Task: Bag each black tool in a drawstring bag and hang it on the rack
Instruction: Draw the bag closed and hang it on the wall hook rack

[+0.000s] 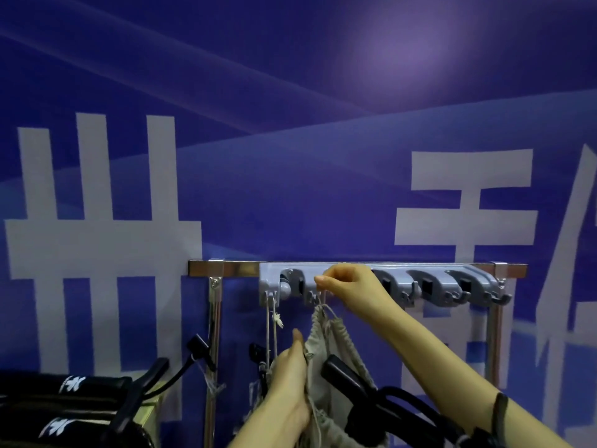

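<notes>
A grey hook rack [478, 282] is fixed to a metal bar [239, 268] in front of a blue wall. My right hand [350, 282] pinches the drawstring of a beige drawstring bag [318, 360] at a hook near the rack's left end. My left hand [290, 383] grips the bag's side lower down. A black tool [349, 383] pokes out of the bag's right side. Another bag's strings [271, 324] hang from the leftmost hook; that bag is mostly hidden behind my left hand.
Black tool handles [200, 350] stick up at the lower left beside black items with white markings [71, 386]. More black handles [403, 405] lie under my right forearm. Several free hooks [455, 297] remain on the rack's right side. Metal legs [214, 334] hold the bar.
</notes>
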Available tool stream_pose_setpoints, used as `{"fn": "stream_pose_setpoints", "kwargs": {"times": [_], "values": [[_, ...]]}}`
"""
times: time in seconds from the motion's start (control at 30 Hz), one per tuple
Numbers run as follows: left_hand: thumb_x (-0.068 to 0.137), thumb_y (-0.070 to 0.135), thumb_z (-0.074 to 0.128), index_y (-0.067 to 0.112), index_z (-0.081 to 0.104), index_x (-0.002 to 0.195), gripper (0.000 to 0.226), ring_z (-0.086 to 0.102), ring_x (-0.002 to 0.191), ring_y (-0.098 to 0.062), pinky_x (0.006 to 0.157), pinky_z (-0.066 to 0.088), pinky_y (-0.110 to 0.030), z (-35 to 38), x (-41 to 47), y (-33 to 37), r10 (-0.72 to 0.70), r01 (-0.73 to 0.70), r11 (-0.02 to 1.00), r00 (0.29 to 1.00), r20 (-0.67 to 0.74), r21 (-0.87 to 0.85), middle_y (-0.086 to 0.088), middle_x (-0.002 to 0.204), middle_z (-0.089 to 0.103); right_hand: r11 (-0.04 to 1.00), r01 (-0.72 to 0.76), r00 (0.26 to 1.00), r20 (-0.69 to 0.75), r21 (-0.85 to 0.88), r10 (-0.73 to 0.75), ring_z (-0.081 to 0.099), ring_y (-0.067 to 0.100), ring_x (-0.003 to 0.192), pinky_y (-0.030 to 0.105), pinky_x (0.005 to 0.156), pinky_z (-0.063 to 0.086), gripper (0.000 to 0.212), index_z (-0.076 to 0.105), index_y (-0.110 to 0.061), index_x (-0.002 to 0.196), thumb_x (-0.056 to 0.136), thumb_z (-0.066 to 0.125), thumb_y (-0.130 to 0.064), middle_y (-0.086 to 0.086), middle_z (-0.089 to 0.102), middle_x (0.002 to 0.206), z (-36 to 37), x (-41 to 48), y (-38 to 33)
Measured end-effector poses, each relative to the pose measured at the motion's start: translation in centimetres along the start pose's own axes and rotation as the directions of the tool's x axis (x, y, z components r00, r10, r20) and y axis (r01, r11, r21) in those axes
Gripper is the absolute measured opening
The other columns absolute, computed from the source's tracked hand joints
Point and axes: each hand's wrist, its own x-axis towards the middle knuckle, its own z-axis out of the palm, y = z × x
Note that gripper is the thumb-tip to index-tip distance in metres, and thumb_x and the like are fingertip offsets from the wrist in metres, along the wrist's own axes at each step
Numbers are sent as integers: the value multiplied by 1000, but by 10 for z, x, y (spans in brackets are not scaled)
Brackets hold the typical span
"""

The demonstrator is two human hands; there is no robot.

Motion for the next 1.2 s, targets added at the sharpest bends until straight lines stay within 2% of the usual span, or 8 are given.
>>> {"fn": "stream_pose_setpoints", "kwargs": {"times": [0.13,0.23,0.5,0.77,0.83,0.9,1.0,1.2], "values": [[92,52,44,2,68,92,55,62,80,-33,84,52,-45,-4,11,2,-29,27,998,999,-32,-64,-18,79,65,1000,-4,999,49,-13,5,47,-2,48,7,45,35,27,70,-2,83,91,59,-25,2,60,65,7,7,-1],[95,46,42,5,67,86,49,63,73,-31,66,51,-35,-9,17,2,-16,16,995,1000,-4,-97,-18,79,67,999,-35,998,43,-20,36,60,14,69,18,56,44,24,72,-4,85,92,57,-22,15,70,81,16,13,5],[94,46,44,3,67,90,48,64,82,-34,88,52,-47,-11,16,4,34,-34,993,999,-6,-117,-23,95,67,990,-31,980,-197,-139,3,46,6,51,12,48,35,23,60,-11,70,91,55,-16,-5,53,56,26,11,25],[93,47,46,8,64,89,43,67,94,-35,91,53,-48,-17,15,-17,11,-14,996,999,-30,-88,-18,96,69,961,-61,978,-211,-271,3,61,19,59,35,61,50,22,58,-15,74,92,55,-27,0,66,61,27,-22,31],[94,46,44,7,58,76,45,66,71,-28,75,55,-34,-20,16,-23,6,-7,999,1000,-23,-54,-15,75,66,936,-37,967,-249,-350,-54,59,22,66,36,60,46,21,59,-13,78,92,55,-28,3,67,69,28,-32,28],[99,42,36,15,40,55,52,39,38,-15,46,32,-21,-23,12,-26,-22,22,999,1000,3,-41,-2,43,41,912,9,957,-261,-410,-126,57,24,76,36,62,43,17,60,-13,84,91,56,-27,4,67,77,32,-43,24],[100,45,28,19,33,54,53,25,29,-11,39,18,-16,-25,5,-26,-34,34,999,999,37,-8,4,36,30,904,76,965,-199,-420,-174,56,23,82,36,66,45,15,60,-14,86,90,57,-29,3,68,82,48,-57,17],[100,27,34,18,49,71,34,47,59,-17,59,40,-27,-50,-16,-18,29,-31,999,998,54,24,-3,68,51,915,161,980,-49,-370,-193,57,20,86,31,66,37,15,61,-18,86,91,54,-31,0,68,85,89,-83,2]]}}
